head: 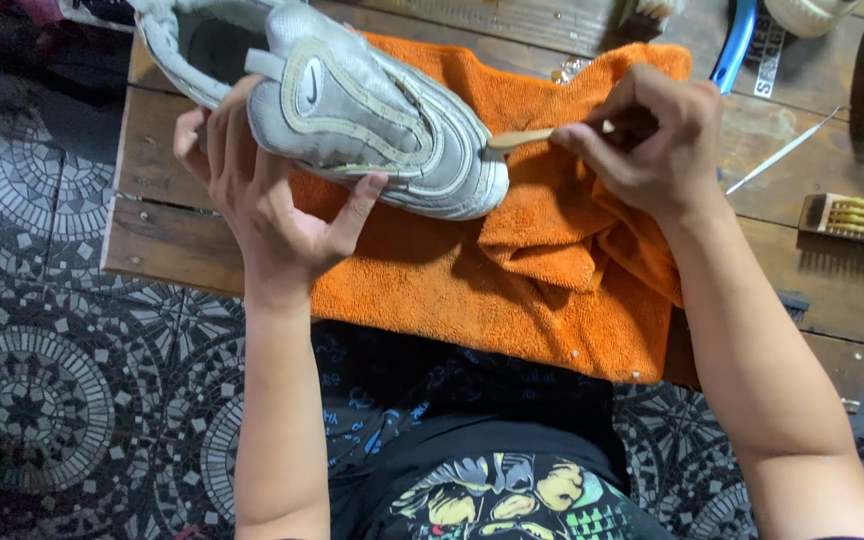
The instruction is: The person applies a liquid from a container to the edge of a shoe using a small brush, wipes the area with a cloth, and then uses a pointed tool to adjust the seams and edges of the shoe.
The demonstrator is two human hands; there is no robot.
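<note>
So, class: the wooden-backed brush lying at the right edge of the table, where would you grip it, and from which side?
Grip the wooden-backed brush across its long wooden back, coming down from above. It lies flat on the wooden table, back showing, with bare table around it, so fingers can probably close on both long edges. The right hand is nearest, though it now holds a small stick.

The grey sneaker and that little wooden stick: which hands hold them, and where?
The left hand grips the worn grey sneaker around its middle, from underneath. The right hand pinches the thin wooden stick at its rear end, tip at the sneaker's toe.
</note>
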